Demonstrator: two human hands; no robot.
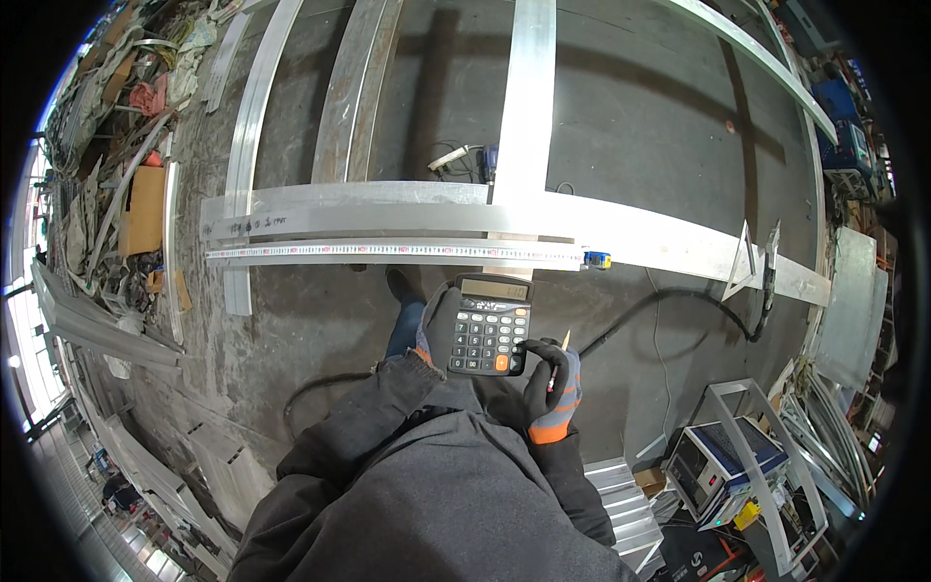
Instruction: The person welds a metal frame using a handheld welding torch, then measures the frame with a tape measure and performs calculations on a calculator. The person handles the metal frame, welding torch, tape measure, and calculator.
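Note:
A black calculator (490, 330) with grey, white and orange keys is in my left hand (441, 328), gripped by its left side. My right hand (551, 393), in a grey, black and orange glove, is closed around a pencil (566, 341). Its fingers are at the calculator's right-hand keys; whether one is pressed I cannot tell. Just beyond the calculator, a drawn-out tape measure blade (388, 251) lies along a metal bar. The tape measure's blue and yellow case (596, 260) rests at the right end of the blade.
Long silvery metal bars (529, 87) cross the frame ahead. A triangular metal piece (740, 262) stands on the right bar, near a black hose (669, 296). A blue and white machine (718, 466) sits lower right. Scrap and a cardboard box (144, 215) are piled left.

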